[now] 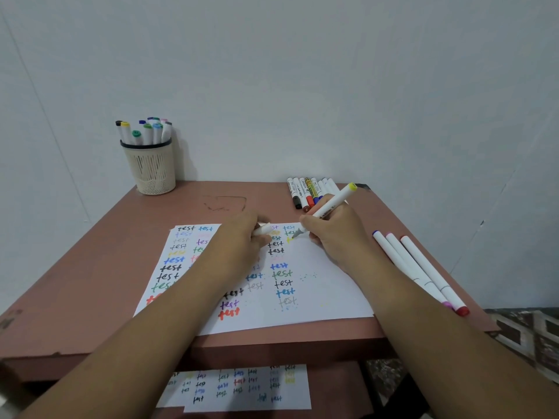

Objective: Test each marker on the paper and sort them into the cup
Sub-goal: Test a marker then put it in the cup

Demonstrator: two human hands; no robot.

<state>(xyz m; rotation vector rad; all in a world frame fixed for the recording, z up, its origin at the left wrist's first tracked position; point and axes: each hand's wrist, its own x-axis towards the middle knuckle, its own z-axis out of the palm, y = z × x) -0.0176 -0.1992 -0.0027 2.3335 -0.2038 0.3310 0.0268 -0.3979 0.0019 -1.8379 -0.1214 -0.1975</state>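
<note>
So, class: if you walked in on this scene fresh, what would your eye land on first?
First, the white paper in the middle of the table, covered with "test" in many colours. Then the right hand writing on it with a yellow-capped marker, while the left hand holds a white cap. At the far left corner stands a cup full of markers.

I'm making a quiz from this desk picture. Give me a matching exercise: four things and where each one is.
Things:
1. cup
2. yellow-capped marker
3. marker cap
4. three white markers

Places:
A. in the left hand
B. far left corner of the table
C. lying right of the paper
D. in the right hand, tip on the paper

Pairs: 1-B, 2-D, 3-A, 4-C
</note>
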